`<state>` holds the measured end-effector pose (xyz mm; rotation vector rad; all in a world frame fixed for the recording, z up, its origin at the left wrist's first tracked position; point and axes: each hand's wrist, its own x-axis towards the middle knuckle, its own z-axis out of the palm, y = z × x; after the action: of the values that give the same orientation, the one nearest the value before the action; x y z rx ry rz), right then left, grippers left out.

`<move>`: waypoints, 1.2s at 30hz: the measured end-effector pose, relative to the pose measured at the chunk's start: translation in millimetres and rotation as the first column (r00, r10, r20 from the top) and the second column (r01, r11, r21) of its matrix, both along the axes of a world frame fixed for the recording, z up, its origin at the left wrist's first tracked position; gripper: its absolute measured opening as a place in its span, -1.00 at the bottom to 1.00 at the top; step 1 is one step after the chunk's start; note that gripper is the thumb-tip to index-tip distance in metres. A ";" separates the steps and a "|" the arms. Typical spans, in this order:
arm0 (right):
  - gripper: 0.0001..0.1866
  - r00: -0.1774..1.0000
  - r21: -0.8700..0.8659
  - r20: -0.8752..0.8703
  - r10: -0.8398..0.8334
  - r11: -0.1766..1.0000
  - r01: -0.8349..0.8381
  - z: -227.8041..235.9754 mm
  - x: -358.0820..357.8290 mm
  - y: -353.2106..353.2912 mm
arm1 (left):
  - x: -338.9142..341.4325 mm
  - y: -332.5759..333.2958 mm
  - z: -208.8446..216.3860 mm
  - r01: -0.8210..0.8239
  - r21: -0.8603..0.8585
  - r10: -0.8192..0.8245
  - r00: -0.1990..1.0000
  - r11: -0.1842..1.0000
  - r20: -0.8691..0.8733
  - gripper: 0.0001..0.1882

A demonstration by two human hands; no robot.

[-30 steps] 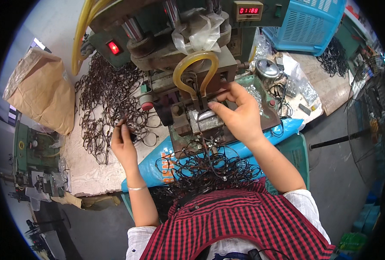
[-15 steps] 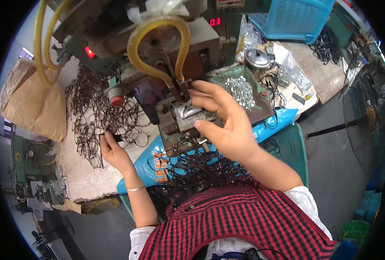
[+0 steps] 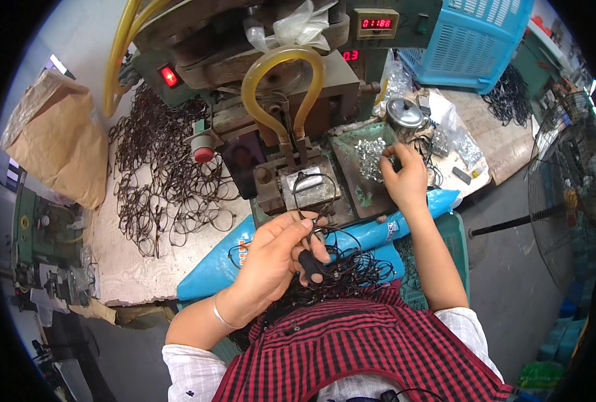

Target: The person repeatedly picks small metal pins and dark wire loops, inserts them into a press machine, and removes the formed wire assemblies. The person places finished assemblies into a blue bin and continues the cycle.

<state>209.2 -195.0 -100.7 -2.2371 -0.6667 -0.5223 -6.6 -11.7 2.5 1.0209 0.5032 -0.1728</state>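
My left hand (image 3: pixel 271 254) is closed in front of the press, its thumb and forefinger pinching a thin dark cord (image 3: pixel 298 186). The cord's loop rises over the small metal block (image 3: pixel 314 191) of the press. A black sleeve (image 3: pixel 308 262) wraps one finger of this hand. My right hand (image 3: pixel 407 175) reaches to the green metal tray (image 3: pixel 353 175), thumb and fingertips curled together at the edge of a pile of small silver metal pieces (image 3: pixel 370 158). What those fingertips hold is too small to make out.
Many dark cord loops (image 3: pixel 170 174) cover the table left of the press; more (image 3: pixel 338 268) lie on blue plastic (image 3: pixel 217 268) before me. A yellow tube (image 3: pixel 249 87) arches over the block. Right stand a round metal lidded pot (image 3: pixel 405 112), a blue basket (image 3: pixel 458 47) and a fan (image 3: pixel 559 167).
My left hand has come from the cord heap at the left to the front of the press, now with a cord. My right hand has left the press block for the tray of metal pieces.
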 end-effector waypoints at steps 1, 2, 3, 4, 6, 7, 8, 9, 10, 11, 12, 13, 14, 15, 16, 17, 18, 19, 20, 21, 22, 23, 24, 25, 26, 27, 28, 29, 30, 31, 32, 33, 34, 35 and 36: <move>-0.86 0.999 -0.020 -0.036 -0.010 1.000 0.009 -3.7 -2.1 -1.2 | 0.8 -2.0 0.2 -0.006 0.000 0.006 1.000 1.000 -0.008 -0.70; -0.85 0.997 -0.041 -0.071 -0.019 0.999 0.016 -8.0 -3.7 -1.1 | 1.1 -3.5 0.3 -0.015 0.000 0.015 1.000 1.000 -0.015 -0.70; -0.87 0.994 -0.090 0.100 0.036 0.996 -0.027 -14.1 -5.4 5.0 | 2.3 -3.4 1.2 -0.010 0.006 0.010 1.000 1.000 -0.007 -0.69; -0.83 0.964 -0.143 0.185 0.191 0.976 -0.166 -14.3 -2.9 10.7 | 2.9 -3.0 2.5 -0.002 0.014 0.002 1.000 1.000 -0.008 -0.68; -0.74 0.928 -0.382 0.116 0.355 0.878 -0.288 -9.4 -1.2 21.1 | 1.5 -4.2 0.1 0.001 0.011 -0.001 1.000 1.000 0.006 -0.67; -0.67 0.924 -0.481 0.103 0.368 0.832 -0.277 -10.3 10.1 25.7 | -0.9 -4.6 -2.7 -0.016 0.013 0.015 1.000 1.000 0.020 -0.67; -0.66 0.930 -0.475 0.148 0.336 0.849 -0.231 -16.8 23.0 26.8 | -3.2 -4.2 -5.6 -0.033 0.011 0.032 0.999 0.999 0.038 -0.67; -0.68 0.935 -0.430 0.191 0.298 0.882 -0.193 -21.1 30.8 23.1 | -5.2 -5.1 -8.3 -0.019 0.029 0.017 0.998 0.999 0.057 -0.66; -0.71 0.936 -0.378 0.231 0.267 0.911 -0.167 -24.7 38.7 24.9 | -6.3 -0.6 -7.9 0.054 0.033 -0.057 0.995 0.998 0.087 -0.67; -0.75 0.958 -0.297 0.197 0.208 0.944 -0.144 -20.3 36.5 22.5 | -12.0 4.3 -19.5 0.100 0.016 -0.102 0.983 0.995 0.151 -0.69; -0.78 0.976 -0.217 0.156 0.154 0.969 -0.119 -15.0 30.2 18.5 | -19.7 8.3 -31.8 0.145 0.006 -0.143 0.966 0.989 0.217 -0.71; -0.81 0.993 -0.029 0.069 0.097 0.995 -0.095 -16.7 25.7 12.9 | -28.9 16.1 -33.2 0.127 0.111 -0.149 0.966 0.986 0.211 -0.76; -0.84 0.998 0.151 -0.040 0.057 0.987 -0.051 -20.2 19.4 9.3 | -40.1 24.7 -45.4 -0.082 0.348 -0.004 0.971 0.934 0.240 -0.79; -0.86 0.989 0.239 -0.127 0.075 0.970 -0.043 -19.1 17.9 8.0 | -40.9 37.4 -55.7 -0.405 0.521 0.213 0.896 0.752 0.389 -0.83; -0.88 0.973 0.310 -0.215 0.086 0.951 -0.015 -15.5 13.1 1.7 | -37.5 62.1 -55.3 -0.555 0.618 0.324 0.830 0.557 0.454 -0.88; -0.87 0.946 0.344 -0.302 0.114 0.939 -0.003 -9.1 8.3 -1.5 | -29.0 91.7 -56.5 -0.637 0.664 0.430 0.764 0.391 0.481 -0.88; -0.87 0.942 0.361 -0.302 0.147 0.932 -0.029 -8.3 7.0 1.0 | -21.2 126.1 -66.9 -0.678 0.685 0.407 0.723 0.266 0.558 -0.89; -0.85 0.938 0.381 -0.299 0.177 0.923 -0.053 -9.6 6.6 5.1 | -11.2 152.9 -71.9 -0.658 0.743 0.314 0.736 0.122 0.600 -0.89; -0.84 0.933 0.401 -0.295 0.205 0.913 -0.074 -10.3 5.5 8.8 | -3.4 183.6 -86.3 -0.554 0.832 0.207 0.811 -0.026 0.547 -0.85; -0.83 0.938 0.344 -0.293 0.186 0.936 -0.078 -11.1 5.9 11.4 | 7.9 195.8 -85.8 -0.383 0.898 0.142 0.898 -0.215 0.417 -0.81; -0.85 0.946 0.316 -0.282 0.158 0.947 -0.064 -9.7 3.0 15.8 | 14.4 203.0 -86.2 -0.199 0.892 0.108 0.959 -0.407 0.263 -0.76; -0.84 0.930 0.316 -0.339 0.143 0.948 -0.031 -9.3 1.8 12.6 | 18.4 210.1 -93.9 -0.108 0.894 0.087 0.983 -0.436 0.161 -0.74; -0.83 0.910 0.315 -0.395 0.130 0.949 0.001 -9.1 0.3 8.9 | 21.1 219.9 -103.7 -0.018 0.884 0.069 0.996 -0.468 0.057 -0.72; -0.82 0.911 0.297 -0.402 0.093 0.954 0.034 -7.0 -5.4 4.7 | 15.3 228.8 -116.3 0.053 0.884 0.058 0.998 -0.464 -0.030 -0.68; -0.82 0.897 0.333 -0.429 0.109 0.942 0.045 -6.8 -11.8 -3.2 | 12.6 230.4 -127.6 0.110 0.833 0.080 0.994 -0.543 -0.079 -0.64; -0.83 0.882 0.369 -0.454 0.128 0.928 0.055 -6.7 -18.1 -10.0 | 10.3 237.5 -134.3 0.071 0.868 0.037 0.997 -0.492 -0.060 -0.65; -0.83 0.865 0.402 -0.478 0.153 0.913 0.060 -4.6 -24.0 -14.0 | 6.1 241.6 -140.4 0.035 0.900 0.001 0.999 -0.435 -0.039 -0.65; -0.85 0.865 0.382 -0.478 0.152 0.923 0.049 8.0 -33.7 -14.1 | 8.0 236.0 -133.7 -0.020 0.907 -0.043 0.999 -0.421 0.002 -0.71; -0.86 0.854 0.409 -0.473 0.215 0.912 -0.003 19.3 -38.0 -11.0 | 7.0 231.0 -130.5 -0.054 0.918 -0.061 0.998 -0.394 0.033 -0.74; -0.86 0.856 0.407 -0.437 0.275 0.909 -0.084 41.0 -44.8 -2.6 | 3.6 230.9 -128.3 -0.112 0.921 -0.055 0.994 -0.373 0.099 -0.75; -0.86 0.853 0.403 -0.400 0.336 0.900 -0.166 59.7 -49.1 8.7 | 1.1 229.1 -125.9 -0.170 0.920 -0.044 0.985 -0.353 0.165 -0.77; -0.86 0.843 0.409 -0.363 0.398 0.880 -0.240 69.4 -47.8 18.6 | 2.8 219.0 -114.9 -0.199 0.937 0.047 0.974 -0.287 0.221 -0.77; -0.86 0.820 0.412 -0.322 0.473 0.850 -0.328 77.7 -47.0 31.1 | -4.6 222.0 -117.4 -0.328 0.911 0.089 0.929 -0.251 0.359 -0.82; -0.81 0.808 0.450 -0.298 0.508 0.822 -0.350 78.2 -48.0 44.7 | -7.0 218.9 -119.7 -0.475 0.873 0.207 0.848 -0.110 0.487 -0.81; -0.77 0.794 0.486 -0.272 0.543 0.790 -0.374 76.0 -50.3 56.8 | -11.3 214.1 -122.1 -0.615 0.788 0.344 0.743 0.014 0.574 -0.80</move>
<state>158.9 -138.2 -24.7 -1.6190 -0.7787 0.0598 -17.9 202.3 -119.5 2.0287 0.7498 1.1094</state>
